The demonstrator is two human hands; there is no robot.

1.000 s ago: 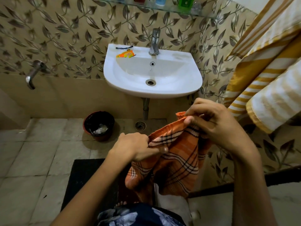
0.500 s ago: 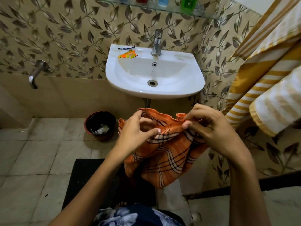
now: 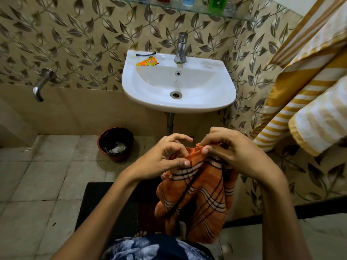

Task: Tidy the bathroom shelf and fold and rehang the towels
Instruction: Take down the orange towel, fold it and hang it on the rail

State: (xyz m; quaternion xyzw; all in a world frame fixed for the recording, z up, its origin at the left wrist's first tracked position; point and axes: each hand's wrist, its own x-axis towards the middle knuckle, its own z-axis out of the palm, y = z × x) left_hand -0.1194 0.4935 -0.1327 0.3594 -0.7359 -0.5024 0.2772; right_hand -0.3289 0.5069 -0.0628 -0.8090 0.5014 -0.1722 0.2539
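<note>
An orange checked towel (image 3: 202, 199) hangs bunched in front of me, below the sink. My right hand (image 3: 231, 152) pinches its top edge between thumb and fingers. My left hand (image 3: 165, 156) is close beside it, thumb pressed on the striped hem and fingers curled at the cloth. A yellow and white striped towel (image 3: 308, 87) hangs on the right wall. The glass shelf (image 3: 189, 8) with several bottles runs along the top edge, mostly cut off.
A white sink (image 3: 178, 102) with a tap (image 3: 181, 47) carries an orange sachet (image 3: 147, 62) and a black strip on its rim. A dark bin (image 3: 116, 143) stands on the tiled floor. A black mat (image 3: 105, 207) lies underfoot. A wall tap (image 3: 40, 84) is at left.
My two hands have come together at the towel's top edge, and the towel now hangs narrower and more gathered than before.
</note>
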